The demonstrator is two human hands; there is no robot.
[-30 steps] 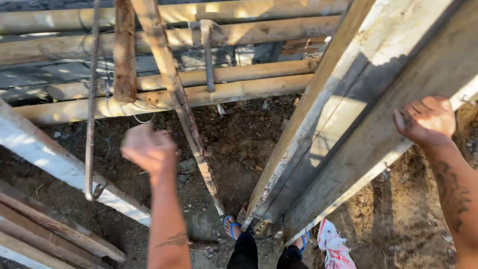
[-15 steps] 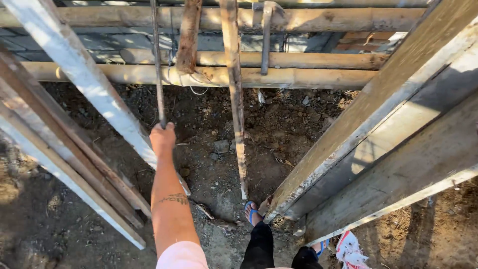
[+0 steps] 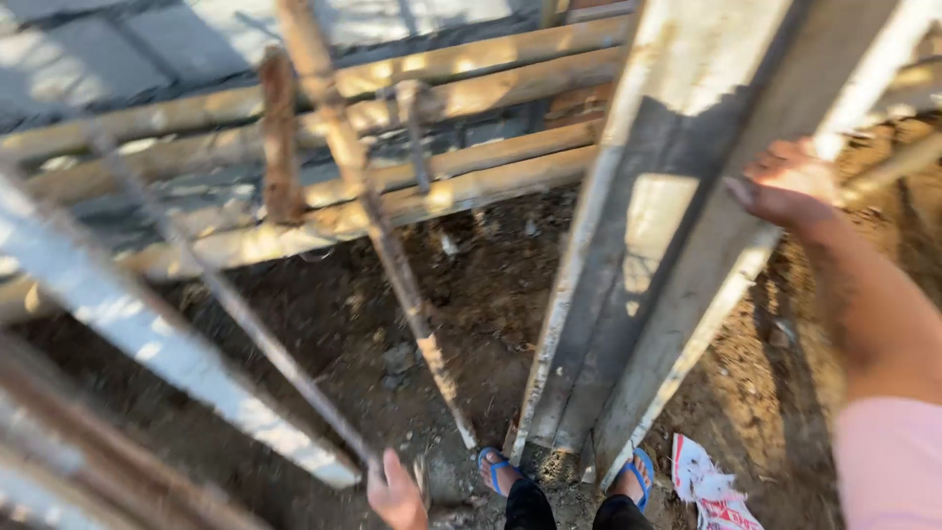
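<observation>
Cut off, blurred, hidden

The left hand is cropped by the bottom edge — its grip cannot be judged; the right hand's fingertips are hidden behind the tall grey wooden form board; the thin rusty steel rod is motion-blurred.

The rebar at 12 o'clock is rust-brown, mottled darker in patches. The poles behind it are pale yellow-tan, streaked with shadow. The plank at 1 o'clock is grey-white, with dark grey bands. The soil is dark brown, more orange at 3 o'clock. The sandals at 6 o'clock are blue. The sack at 5 o'clock is white with red print. The sleeve is pink.
</observation>
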